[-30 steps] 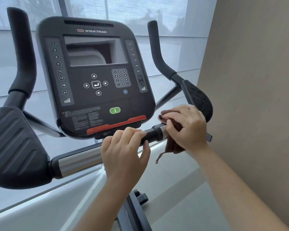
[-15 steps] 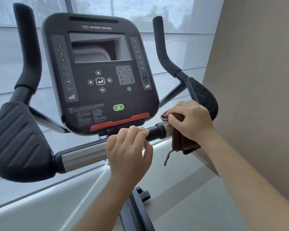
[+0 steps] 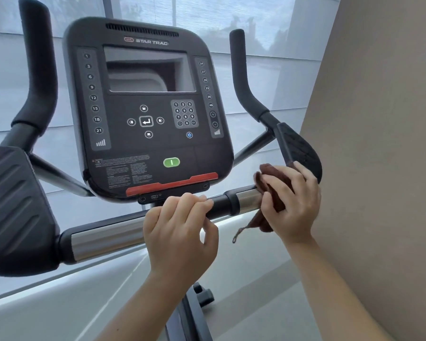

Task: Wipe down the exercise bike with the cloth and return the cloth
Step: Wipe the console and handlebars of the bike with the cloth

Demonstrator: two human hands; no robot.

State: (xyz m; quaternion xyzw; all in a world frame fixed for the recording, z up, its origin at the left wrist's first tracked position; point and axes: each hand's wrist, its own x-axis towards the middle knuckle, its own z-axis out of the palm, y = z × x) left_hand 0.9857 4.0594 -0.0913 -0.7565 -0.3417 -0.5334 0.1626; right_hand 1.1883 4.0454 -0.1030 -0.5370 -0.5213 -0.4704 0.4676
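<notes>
Cloth (image 3: 272, 190), dark brown, is squeezed in the right hand (image 3: 290, 203) around the shiny right part of the handlebar (image 3: 103, 238), which runs left to right, while the left hand (image 3: 180, 232) grips the bar's middle, beside it.

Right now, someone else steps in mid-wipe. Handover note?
Left hand: shut on the crossbar, just below the console, steadying.
Right hand: shut on the brown cloth, wrapped round the bar's chrome section beside the right elbow pad.
Done: can't tell what is already wiped.
Left: finish the right end, confirm the upright grips, console and left pad, then return the cloth; its home is not in view.
</notes>
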